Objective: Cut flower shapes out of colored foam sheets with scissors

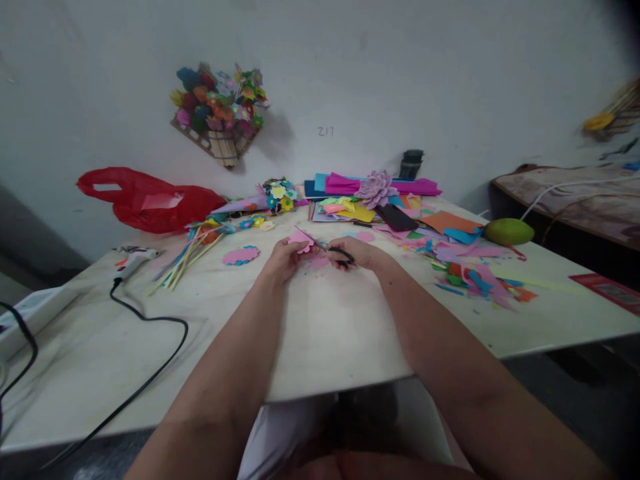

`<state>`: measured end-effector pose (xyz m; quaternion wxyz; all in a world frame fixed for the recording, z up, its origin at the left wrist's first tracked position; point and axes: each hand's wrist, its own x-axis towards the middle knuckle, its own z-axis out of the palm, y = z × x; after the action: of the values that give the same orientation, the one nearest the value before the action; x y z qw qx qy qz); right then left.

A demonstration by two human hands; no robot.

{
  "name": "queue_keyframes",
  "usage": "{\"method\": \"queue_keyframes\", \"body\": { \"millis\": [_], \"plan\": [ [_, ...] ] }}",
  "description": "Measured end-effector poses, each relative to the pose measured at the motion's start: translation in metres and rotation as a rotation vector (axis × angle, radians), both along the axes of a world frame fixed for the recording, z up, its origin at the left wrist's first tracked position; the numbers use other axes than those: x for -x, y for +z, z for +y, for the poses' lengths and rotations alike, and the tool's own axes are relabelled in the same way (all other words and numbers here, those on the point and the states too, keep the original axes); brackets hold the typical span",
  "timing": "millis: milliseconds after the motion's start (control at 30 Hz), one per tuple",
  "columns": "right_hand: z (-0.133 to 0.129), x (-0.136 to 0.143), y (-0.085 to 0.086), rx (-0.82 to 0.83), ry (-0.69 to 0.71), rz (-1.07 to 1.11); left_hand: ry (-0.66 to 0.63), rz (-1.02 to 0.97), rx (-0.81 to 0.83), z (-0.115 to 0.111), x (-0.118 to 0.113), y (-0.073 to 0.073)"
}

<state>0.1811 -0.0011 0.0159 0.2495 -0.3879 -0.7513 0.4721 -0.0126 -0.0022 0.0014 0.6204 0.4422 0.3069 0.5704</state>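
My left hand (pixel 283 259) pinches a pink scallop-edged paper piece (pixel 301 241) above the middle of the table. My right hand (pixel 356 251) is closed around the black handles of a pair of scissors (pixel 341 253). The scissor blades point left and lie against the pink piece; whether they are parted I cannot tell. Pink scraps (pixel 319 262) lie on the table just below my hands. Left of them rests a pink scalloped disc with blue bits along its edge (pixel 241 255).
On the left are a glue gun (pixel 133 262) with a trailing black cord, a power strip (pixel 37 313) and a red plastic bag (pixel 150 200). Colored sheets, a phone (pixel 396 217), paper scraps (pixel 480 280) and a green fruit (pixel 509 231) lie at the back and right.
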Motion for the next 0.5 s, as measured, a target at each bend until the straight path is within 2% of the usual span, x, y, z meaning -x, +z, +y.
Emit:
{"method": "queue_keyframes", "body": {
  "millis": [233, 500],
  "plan": [
    [-0.0006, -0.0008, 0.0013, -0.038, 0.009, 0.048, 0.009, -0.013, -0.018, 0.0021, 0.0013, -0.0027],
    [0.0035, 0.0012, 0.0000, -0.013, -0.252, 0.255, 0.037, 0.102, -0.018, 0.0052, 0.0010, -0.0061]
  ]
}}
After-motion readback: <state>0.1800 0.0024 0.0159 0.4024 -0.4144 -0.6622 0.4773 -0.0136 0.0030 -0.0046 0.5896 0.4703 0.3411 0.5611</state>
